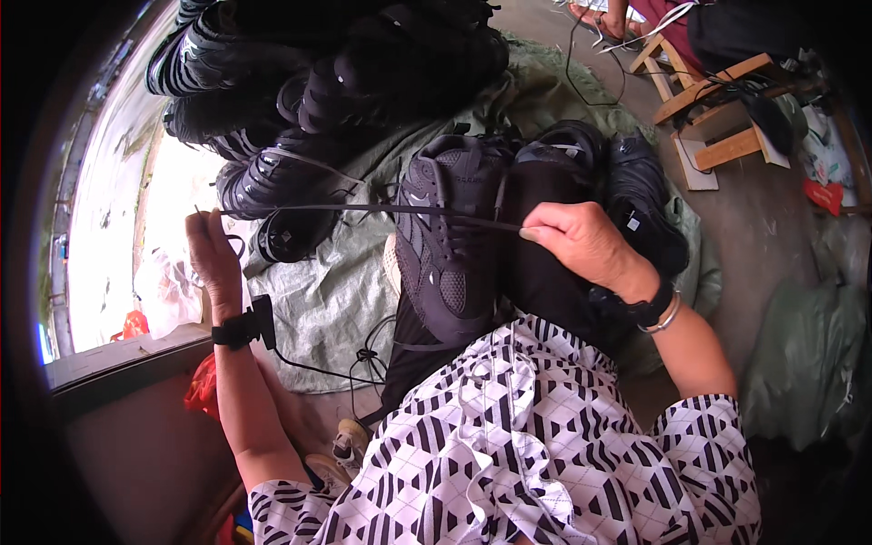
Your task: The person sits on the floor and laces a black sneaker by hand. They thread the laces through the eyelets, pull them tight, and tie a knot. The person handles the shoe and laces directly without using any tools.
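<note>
A dark shoelace (363, 208) stretches nearly straight between my two hands, across the front of me. My left hand (214, 259), out to the left, pinches one end with the fingers raised. At the other side my right hand (581, 240) grips the lace between thumb and fingers. Under the lace a black sneaker (440, 259) rests on my lap, its toe toward me and partly laced. Farther out, beside my right hand, lie another black shoe (561, 145) and a dark shoe with a small white label (640, 204).
A large heap of black shoes (263, 177) rises at the far left on a green woven sheet (318, 318). Wooden stools (718, 100) with cables stand at the far right, near another person's hand (599, 23). A green sack (799, 363) sits at right.
</note>
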{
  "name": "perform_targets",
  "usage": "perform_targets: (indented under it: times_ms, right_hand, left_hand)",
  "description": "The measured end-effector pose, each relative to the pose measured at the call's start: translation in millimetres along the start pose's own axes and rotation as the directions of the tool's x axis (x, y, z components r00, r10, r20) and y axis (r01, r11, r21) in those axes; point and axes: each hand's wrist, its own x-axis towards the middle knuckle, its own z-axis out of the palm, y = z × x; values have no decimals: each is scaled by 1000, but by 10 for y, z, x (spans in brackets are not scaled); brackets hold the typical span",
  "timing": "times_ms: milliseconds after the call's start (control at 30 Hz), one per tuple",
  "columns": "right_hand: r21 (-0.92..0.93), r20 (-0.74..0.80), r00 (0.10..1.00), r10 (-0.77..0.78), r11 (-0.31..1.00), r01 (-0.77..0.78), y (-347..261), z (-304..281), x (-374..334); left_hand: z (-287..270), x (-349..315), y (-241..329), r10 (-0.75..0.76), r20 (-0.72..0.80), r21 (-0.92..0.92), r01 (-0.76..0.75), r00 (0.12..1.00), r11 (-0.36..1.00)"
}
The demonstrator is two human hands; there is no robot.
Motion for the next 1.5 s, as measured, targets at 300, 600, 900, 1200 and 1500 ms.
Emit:
perform_targets:
  times_ms: [300, 600, 900, 1200, 1500]
  right_hand:
    - [-233, -347, 906, -242, 958, 167, -87, 2, 5]
    - [-585, 152, 829, -537, 627, 514, -220, 595, 501]
    - [-723, 126, 856, -501, 544, 425, -121, 543, 350]
    - [-53, 11, 994, -108, 993, 108, -188, 429, 325]
    - [805, 173, 944, 280, 513, -299, -88, 422, 386]
  left_hand:
    - [325, -632, -7, -302, 245, -243, 360, 921, 901]
    - [474, -1127, 1441, 58, 622, -249, 128, 781, 960]
    - [652, -1147, 2182, 295, 551, -305, -141, 781, 942]
    - [811, -1228, 1952, 198, 592, -407, 79, 781, 910]
    - [858, -1263, 1718, 67, 653, -373, 243, 755, 896]
